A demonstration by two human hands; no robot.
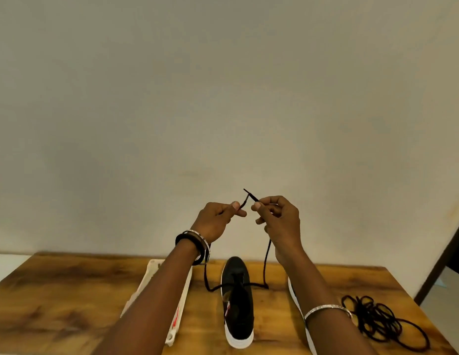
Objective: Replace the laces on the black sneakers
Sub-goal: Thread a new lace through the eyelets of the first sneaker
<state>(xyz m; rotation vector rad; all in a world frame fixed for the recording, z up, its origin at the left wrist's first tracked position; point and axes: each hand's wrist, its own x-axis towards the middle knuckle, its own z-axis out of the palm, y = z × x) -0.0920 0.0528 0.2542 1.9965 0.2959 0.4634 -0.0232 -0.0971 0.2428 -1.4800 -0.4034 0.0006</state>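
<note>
A black sneaker with a white sole (238,301) stands on the wooden table (69,298), toe pointing away from me. A black lace (266,262) runs through its lowest eyelets and rises on both sides. My left hand (215,221) pinches one lace end and my right hand (277,219) pinches the other, both raised high above the shoe with the tips crossing between them. A second sneaker (296,303) lies mostly hidden under my right forearm, only its white sole edge showing.
A tangled pile of black laces (382,321) lies at the table's right. A white plastic packet with red print (178,308) lies left of the shoe, partly under my left forearm. A plain wall stands behind; a dark door edge (443,254) is at right.
</note>
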